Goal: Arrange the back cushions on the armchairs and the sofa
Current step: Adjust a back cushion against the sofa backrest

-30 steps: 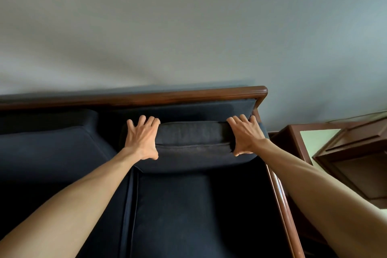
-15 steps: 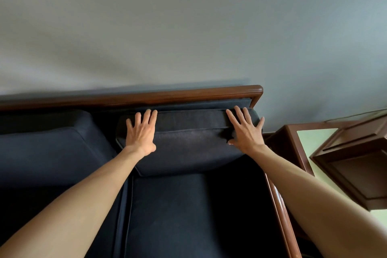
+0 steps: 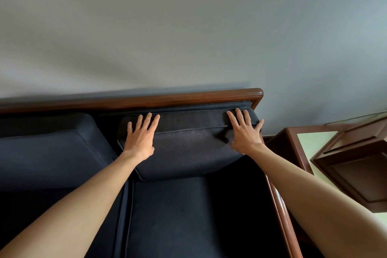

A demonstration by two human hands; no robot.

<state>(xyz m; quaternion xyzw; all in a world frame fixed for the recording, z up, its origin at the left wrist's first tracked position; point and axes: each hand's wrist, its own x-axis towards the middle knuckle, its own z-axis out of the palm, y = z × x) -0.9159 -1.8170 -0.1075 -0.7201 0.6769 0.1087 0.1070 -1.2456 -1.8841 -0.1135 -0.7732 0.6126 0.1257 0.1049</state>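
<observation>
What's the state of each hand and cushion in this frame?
left hand: open, flat on right back cushion
right hand: open, flat on same cushion
right back cushion: leaning against the backrest, top under the wooden rail
left back cushion: in place, untouched
seat cushion: bare

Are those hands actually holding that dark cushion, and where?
Nothing is gripped. The left hand and right hand lie flat, fingers spread, on the back cushion near its upper corners, against the sofa back.
</observation>
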